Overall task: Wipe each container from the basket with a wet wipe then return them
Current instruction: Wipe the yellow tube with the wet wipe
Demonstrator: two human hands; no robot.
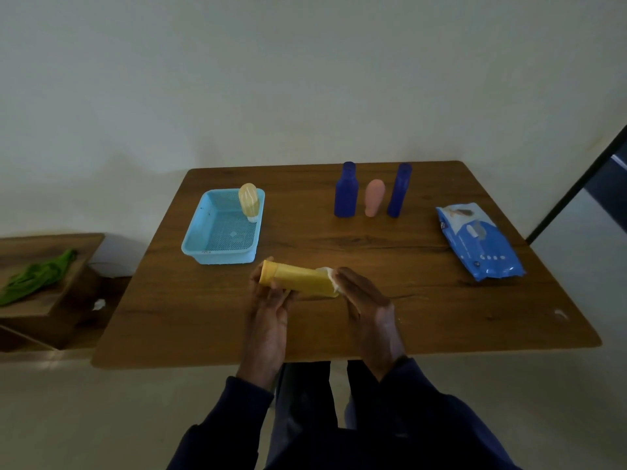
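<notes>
A yellow tube (pixel 298 279) is held lying sideways above a wooden worktop (pixel 390 245), gripped at its capped end by the left hand (pixel 268 300). A white wet wipe (pixel 327 273) is pressed against its other end by the right hand (pixel 364 300). A pale yellow bottle (pixel 249 201) is stood in a light blue basket (pixel 203 239). Two dark blue bottles (pixel 346 191) and a pink bottle (pixel 374 197) are stood upright further back, a blue wipes pack (pixel 478 242) to their right.
</notes>
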